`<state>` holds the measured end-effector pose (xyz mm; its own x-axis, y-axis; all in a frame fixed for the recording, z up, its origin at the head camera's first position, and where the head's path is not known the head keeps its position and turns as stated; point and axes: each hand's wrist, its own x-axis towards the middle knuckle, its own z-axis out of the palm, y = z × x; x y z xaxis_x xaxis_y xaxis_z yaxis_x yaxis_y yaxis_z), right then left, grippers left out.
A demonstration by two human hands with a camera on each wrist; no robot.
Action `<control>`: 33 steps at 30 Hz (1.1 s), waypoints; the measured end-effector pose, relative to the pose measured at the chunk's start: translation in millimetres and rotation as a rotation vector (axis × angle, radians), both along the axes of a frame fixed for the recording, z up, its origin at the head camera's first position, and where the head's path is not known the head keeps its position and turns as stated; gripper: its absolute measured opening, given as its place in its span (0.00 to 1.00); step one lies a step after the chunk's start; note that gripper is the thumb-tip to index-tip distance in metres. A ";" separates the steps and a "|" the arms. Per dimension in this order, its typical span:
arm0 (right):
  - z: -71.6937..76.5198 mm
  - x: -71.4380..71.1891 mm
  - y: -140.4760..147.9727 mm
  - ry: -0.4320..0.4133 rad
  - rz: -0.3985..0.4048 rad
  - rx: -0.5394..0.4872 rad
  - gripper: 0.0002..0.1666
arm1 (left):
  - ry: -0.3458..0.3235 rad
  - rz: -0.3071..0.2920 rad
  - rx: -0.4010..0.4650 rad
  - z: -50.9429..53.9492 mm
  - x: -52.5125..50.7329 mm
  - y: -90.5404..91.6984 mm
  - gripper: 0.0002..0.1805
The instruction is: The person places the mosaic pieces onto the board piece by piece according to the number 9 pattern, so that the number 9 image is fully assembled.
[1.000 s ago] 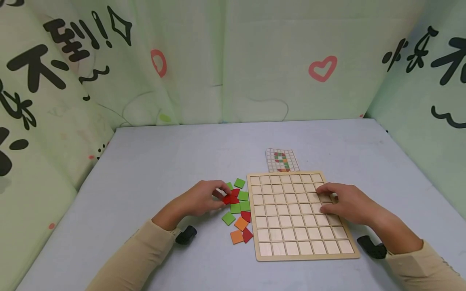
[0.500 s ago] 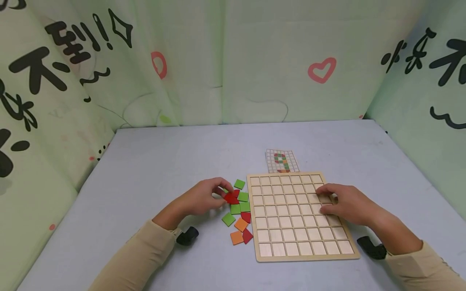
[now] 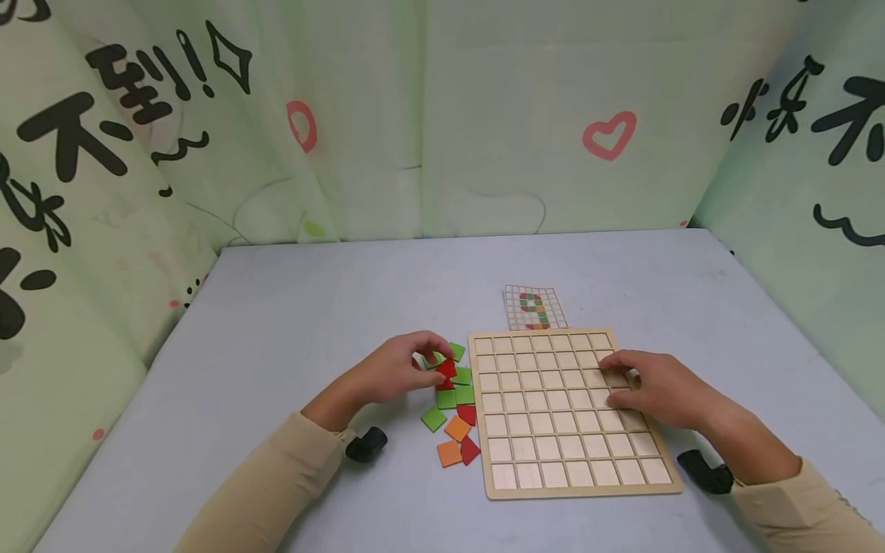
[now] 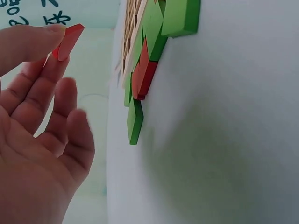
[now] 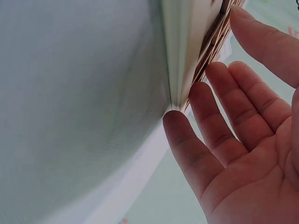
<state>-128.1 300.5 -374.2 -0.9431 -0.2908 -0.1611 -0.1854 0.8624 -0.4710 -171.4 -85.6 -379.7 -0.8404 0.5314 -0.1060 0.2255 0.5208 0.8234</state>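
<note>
My left hand (image 3: 396,370) pinches a red tile (image 4: 70,43) with a rounded edge between thumb and fingertips, raised off the table in the left wrist view. Below it lies a loose cluster of tiles beside the board: green squares (image 3: 433,418), orange squares (image 3: 449,453) and red rounded pieces (image 3: 469,450). Part of the cluster is hidden by the left fingers. The wooden grid board (image 3: 584,491) lies flat with bare cells. My right hand (image 3: 667,388) rests on its right side, thumb and fingertips touching it, fingers loosely bent in the right wrist view.
A small printed card (image 3: 535,307) with a coloured grid pattern lies just behind the board's far edge. A pale tablecloth (image 3: 332,292) covers the table. Light green curtains (image 3: 512,115) hang at the back and both sides.
My left hand has shifted slightly right and up, now pinching a red tile from the cluster. The right hand stays at the board's edge.
</note>
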 end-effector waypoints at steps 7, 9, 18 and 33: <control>-0.6 -0.4 -0.2 -0.001 -0.001 0.006 0.30 | 0.040 -0.022 -0.021 4.5 -4.6 10.8 0.16; -0.6 -0.6 -0.2 0.002 -0.001 0.006 0.30 | 0.036 -0.030 -0.018 5.3 -6.2 13.4 0.16; -1.0 -1.2 1.4 0.013 0.006 0.004 0.30 | 0.036 -0.047 -0.039 9.7 -15.4 28.3 0.15; 0.1 -0.7 1.3 0.003 0.004 0.008 0.31 | 0.008 -0.094 -0.038 8.0 -26.6 52.7 0.15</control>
<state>-128.7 301.8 -374.1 -0.9425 -0.2931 -0.1603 -0.1904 0.8655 -0.4634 -198.1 -32.8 -371.7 -0.7878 0.6040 -0.1207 0.2816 0.5275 0.8015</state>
